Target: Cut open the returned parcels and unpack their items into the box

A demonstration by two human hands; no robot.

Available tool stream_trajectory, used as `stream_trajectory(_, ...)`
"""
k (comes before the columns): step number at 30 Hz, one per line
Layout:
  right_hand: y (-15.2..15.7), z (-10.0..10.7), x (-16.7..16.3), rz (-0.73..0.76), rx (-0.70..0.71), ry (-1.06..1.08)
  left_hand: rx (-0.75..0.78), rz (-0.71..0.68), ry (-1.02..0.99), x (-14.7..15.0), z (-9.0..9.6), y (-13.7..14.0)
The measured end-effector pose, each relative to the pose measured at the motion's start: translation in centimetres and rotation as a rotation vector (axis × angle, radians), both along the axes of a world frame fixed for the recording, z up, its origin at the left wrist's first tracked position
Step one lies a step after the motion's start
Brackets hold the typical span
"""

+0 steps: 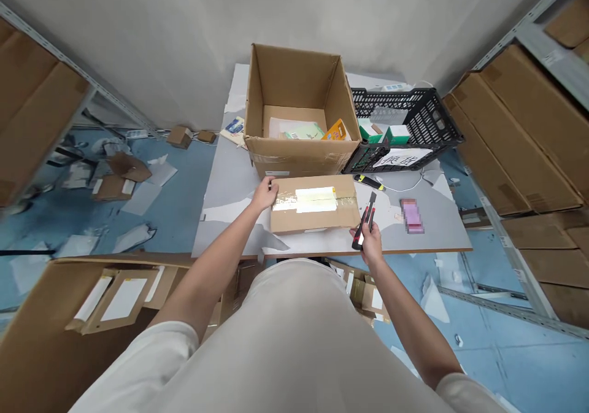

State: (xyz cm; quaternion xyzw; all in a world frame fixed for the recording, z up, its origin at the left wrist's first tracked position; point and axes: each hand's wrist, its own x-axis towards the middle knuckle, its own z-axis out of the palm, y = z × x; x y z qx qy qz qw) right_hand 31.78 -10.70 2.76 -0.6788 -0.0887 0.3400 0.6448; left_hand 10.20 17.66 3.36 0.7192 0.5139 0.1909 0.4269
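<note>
A taped cardboard box with a white label lies flat on the table in front of me. My left hand grips its upper left edge, with the fingertips at the side and top. In my right hand is a black and red utility knife, held at the box's lower right corner with its tip pointing up and away. I cannot tell whether it touches the cardboard. Just behind the box's right end lies a yellow and black utility knife.
Behind stands a large open carton holding several packages. A black plastic crate with green-and-white boxes is beside it. A blurred pink object lies on the table at right. Shelves with cartons flank both sides; a large bin carton stands lower left.
</note>
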Motion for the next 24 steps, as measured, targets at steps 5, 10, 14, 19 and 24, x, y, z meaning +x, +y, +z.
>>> stream_trajectory(5, 4.8, -0.6, 2.4, 0.061, 0.087, -0.124, -0.07, 0.2, -0.08, -5.6, -1.0, -6.4)
stream_trajectory(10, 6.9, -2.1, 1.6, 0.145, 0.092, -0.101, -0.178, 0.24, -0.128, -8.3, -1.1, -14.5)
stream_trajectory(14, 7.7, -2.5, 0.9, 0.241, 0.046, -0.178, -0.341, 0.231, -0.178, -6.9, -0.7, -18.8)
stream_trajectory(19, 7.7, -1.4, 1.3, 0.252, 0.095, -0.093, -0.263, 0.163, -0.04, -6.3, -0.1, -18.6)
stream_trajectory(24, 1.2, -0.5, 1.1, 0.198, -0.014, 0.049, -0.016, 0.04, 0.011, -3.7, 1.1, -10.3)
